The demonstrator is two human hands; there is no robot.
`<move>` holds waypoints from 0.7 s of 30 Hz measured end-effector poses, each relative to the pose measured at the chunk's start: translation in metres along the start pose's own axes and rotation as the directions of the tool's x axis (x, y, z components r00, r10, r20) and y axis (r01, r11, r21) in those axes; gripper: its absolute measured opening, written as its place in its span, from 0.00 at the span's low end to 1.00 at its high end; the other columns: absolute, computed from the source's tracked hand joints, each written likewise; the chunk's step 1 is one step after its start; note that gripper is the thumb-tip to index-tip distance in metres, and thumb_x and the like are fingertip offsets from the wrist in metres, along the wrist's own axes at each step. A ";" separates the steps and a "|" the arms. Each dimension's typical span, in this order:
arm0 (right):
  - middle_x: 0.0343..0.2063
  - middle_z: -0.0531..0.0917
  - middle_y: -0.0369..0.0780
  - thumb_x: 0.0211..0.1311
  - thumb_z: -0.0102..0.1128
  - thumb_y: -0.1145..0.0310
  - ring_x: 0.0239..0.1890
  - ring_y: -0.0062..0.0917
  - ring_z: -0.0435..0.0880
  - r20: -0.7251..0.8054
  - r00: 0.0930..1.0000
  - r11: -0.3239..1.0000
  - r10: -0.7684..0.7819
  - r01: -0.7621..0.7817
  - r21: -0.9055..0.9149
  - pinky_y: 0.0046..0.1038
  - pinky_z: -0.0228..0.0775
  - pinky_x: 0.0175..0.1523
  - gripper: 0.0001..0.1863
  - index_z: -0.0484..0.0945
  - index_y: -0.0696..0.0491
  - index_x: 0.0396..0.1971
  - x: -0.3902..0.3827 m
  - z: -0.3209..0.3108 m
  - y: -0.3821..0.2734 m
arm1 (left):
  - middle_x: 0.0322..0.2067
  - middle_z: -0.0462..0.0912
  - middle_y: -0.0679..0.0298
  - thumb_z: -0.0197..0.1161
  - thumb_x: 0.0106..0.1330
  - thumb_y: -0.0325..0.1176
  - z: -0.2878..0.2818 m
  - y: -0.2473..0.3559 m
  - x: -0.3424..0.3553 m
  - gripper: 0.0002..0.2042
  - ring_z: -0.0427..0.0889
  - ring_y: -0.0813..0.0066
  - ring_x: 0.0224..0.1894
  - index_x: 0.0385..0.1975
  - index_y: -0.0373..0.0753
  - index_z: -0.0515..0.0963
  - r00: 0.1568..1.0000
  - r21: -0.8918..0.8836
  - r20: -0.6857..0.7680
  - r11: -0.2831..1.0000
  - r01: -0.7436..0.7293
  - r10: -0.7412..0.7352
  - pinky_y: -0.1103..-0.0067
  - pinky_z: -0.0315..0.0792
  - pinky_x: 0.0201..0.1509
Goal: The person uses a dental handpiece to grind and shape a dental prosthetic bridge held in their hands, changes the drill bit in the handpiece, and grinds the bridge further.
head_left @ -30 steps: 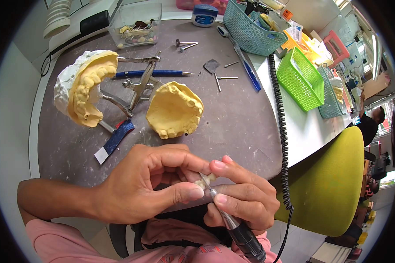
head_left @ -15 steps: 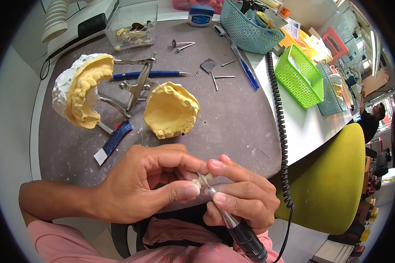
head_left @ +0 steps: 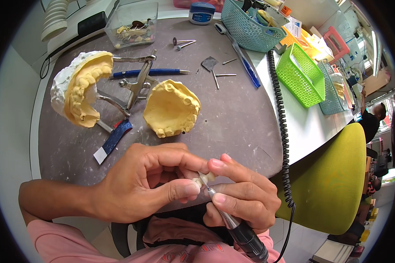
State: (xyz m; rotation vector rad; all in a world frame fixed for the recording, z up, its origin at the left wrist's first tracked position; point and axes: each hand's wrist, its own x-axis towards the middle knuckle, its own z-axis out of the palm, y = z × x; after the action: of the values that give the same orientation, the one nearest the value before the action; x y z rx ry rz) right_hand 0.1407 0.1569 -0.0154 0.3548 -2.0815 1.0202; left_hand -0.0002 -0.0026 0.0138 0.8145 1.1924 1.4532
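My left hand (head_left: 145,184) pinches a small cream piece of tooth-like units (head_left: 199,181) between thumb and fingers. My right hand (head_left: 243,195) grips a black and silver rotary handpiece (head_left: 245,241), its thin tip against the piece, with fingertips beside my left fingers. Above my hands a yellow dental cast (head_left: 170,109) lies face up. At left, a yellow cast on white plaster (head_left: 72,87) stands on a metal articulator (head_left: 138,87) with a blue pen (head_left: 171,70) behind it. A blue strip with a white end (head_left: 117,136) lies above my left hand.
On the grey mat (head_left: 237,127) lie small burs (head_left: 224,75) and a blue-handled brush (head_left: 248,68). A clear box (head_left: 131,33), a jar (head_left: 201,14) and baskets (head_left: 300,72) line the back and right. A coiled cord (head_left: 281,131) runs beside a green chair (head_left: 327,184); another person (head_left: 371,120) is at far right.
Both hands keep their grip with hardly any movement. The scene has shifted slightly left in the view since a second ago.
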 end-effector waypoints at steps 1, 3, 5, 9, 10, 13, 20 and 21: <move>0.27 0.84 0.41 0.51 0.72 0.73 0.49 0.44 0.84 0.000 1.000 1.000 0.000 0.000 0.004 0.44 0.79 0.53 0.13 0.79 0.58 0.35 -0.001 0.001 0.001 | 0.35 0.72 0.67 0.58 0.68 0.24 -0.001 0.000 -0.001 0.15 0.76 0.84 0.38 0.53 0.27 0.74 1.000 0.001 -0.003 1.000 0.001 -0.001 0.85 0.72 0.42; 0.26 0.84 0.40 0.50 0.73 0.73 0.48 0.44 0.84 -0.035 0.999 0.999 0.028 -0.027 0.029 0.44 0.79 0.53 0.14 0.78 0.58 0.36 -0.003 0.003 0.002 | 0.35 0.72 0.67 0.58 0.68 0.24 -0.002 -0.001 -0.002 0.15 0.76 0.84 0.38 0.53 0.27 0.74 1.000 0.014 0.000 1.000 0.010 -0.010 0.85 0.72 0.42; 0.26 0.84 0.40 0.50 0.73 0.72 0.48 0.44 0.84 -0.045 0.999 0.999 0.023 -0.021 0.032 0.44 0.79 0.53 0.15 0.78 0.58 0.36 -0.003 0.004 0.003 | 0.35 0.72 0.67 0.58 0.68 0.24 -0.001 0.000 -0.002 0.15 0.76 0.84 0.38 0.53 0.27 0.74 1.000 0.018 -0.002 1.000 0.015 -0.015 0.85 0.72 0.42; 0.26 0.84 0.41 0.50 0.73 0.72 0.47 0.44 0.85 -0.044 0.999 1.000 0.013 -0.012 0.027 0.44 0.80 0.52 0.15 0.78 0.57 0.36 -0.002 0.003 0.002 | 0.35 0.72 0.67 0.58 0.68 0.23 0.000 0.000 -0.001 0.15 0.75 0.84 0.38 0.53 0.27 0.74 1.000 -0.029 0.000 0.999 0.027 -0.027 0.85 0.72 0.42; 0.26 0.84 0.41 0.50 0.73 0.72 0.47 0.44 0.85 -0.043 0.999 1.000 0.014 -0.013 0.026 0.44 0.80 0.52 0.15 0.78 0.57 0.36 -0.002 0.002 0.002 | 0.35 0.72 0.67 0.58 0.68 0.23 -0.001 -0.001 -0.001 0.15 0.75 0.84 0.38 0.53 0.27 0.74 1.000 -0.030 0.000 0.999 0.027 -0.027 0.85 0.72 0.42; 0.26 0.84 0.41 0.50 0.73 0.73 0.47 0.44 0.85 -0.033 0.999 1.000 0.004 -0.004 0.012 0.44 0.80 0.52 0.15 0.78 0.58 0.36 -0.002 0.002 0.002 | 0.35 0.72 0.67 0.58 0.68 0.23 -0.003 -0.001 -0.001 0.14 0.75 0.84 0.38 0.53 0.27 0.73 0.999 0.018 0.035 1.000 0.017 -0.017 0.86 0.71 0.42; 0.28 0.85 0.41 0.51 0.72 0.72 0.49 0.43 0.84 -0.041 0.998 0.998 0.037 -0.035 0.054 0.44 0.79 0.53 0.15 0.78 0.57 0.37 -0.002 0.002 -0.001 | 0.36 0.72 0.67 0.58 0.68 0.23 -0.002 -0.002 -0.002 0.15 0.74 0.86 0.39 0.53 0.27 0.73 1.000 0.001 0.017 1.000 0.004 -0.004 0.86 0.71 0.43; 0.29 0.85 0.40 0.51 0.72 0.72 0.49 0.43 0.84 -0.026 0.999 0.998 0.036 -0.035 0.059 0.44 0.79 0.53 0.15 0.78 0.57 0.38 -0.002 0.002 -0.001 | 0.36 0.72 0.67 0.58 0.68 0.23 -0.002 -0.002 -0.002 0.15 0.74 0.86 0.39 0.53 0.26 0.73 1.000 -0.016 0.010 1.000 0.009 -0.008 0.86 0.71 0.43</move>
State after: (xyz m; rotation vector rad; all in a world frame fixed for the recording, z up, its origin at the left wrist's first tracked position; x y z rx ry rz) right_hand 0.1416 0.1549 -0.0170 0.3331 -2.0435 1.1033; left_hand -0.0008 -0.0048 0.0114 0.8043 1.1745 1.4484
